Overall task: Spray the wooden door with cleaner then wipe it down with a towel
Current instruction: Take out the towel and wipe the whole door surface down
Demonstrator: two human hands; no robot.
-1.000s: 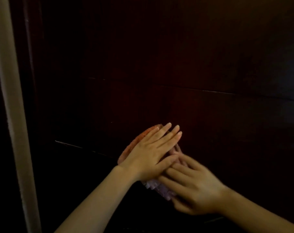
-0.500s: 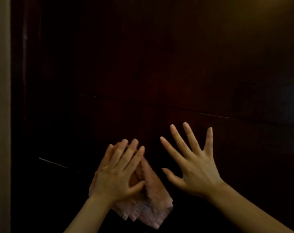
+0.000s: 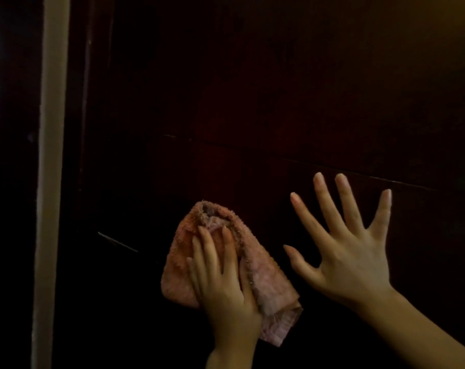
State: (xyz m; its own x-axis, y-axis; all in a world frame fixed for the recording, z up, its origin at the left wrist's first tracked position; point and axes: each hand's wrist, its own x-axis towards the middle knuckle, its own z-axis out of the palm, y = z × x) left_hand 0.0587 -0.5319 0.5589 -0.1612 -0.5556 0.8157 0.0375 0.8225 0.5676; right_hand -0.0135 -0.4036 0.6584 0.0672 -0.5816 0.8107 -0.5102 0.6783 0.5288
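Vs half a second back the towel [image 3: 182,262] bunches above my left grip [image 3: 222,284], fingers flat, pressing it on the door [image 3: 279,89]; right grip [image 3: 351,251] stays splayed, holding nothing

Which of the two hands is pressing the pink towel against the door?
The left hand, fingers laid flat over the pink towel on the wooden door. The right hand is spread beside it, holding nothing.

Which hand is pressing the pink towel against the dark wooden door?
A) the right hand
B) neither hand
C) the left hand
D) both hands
C: the left hand lies flat on the towel, while the right hand is spread over bare door, clear of the cloth.
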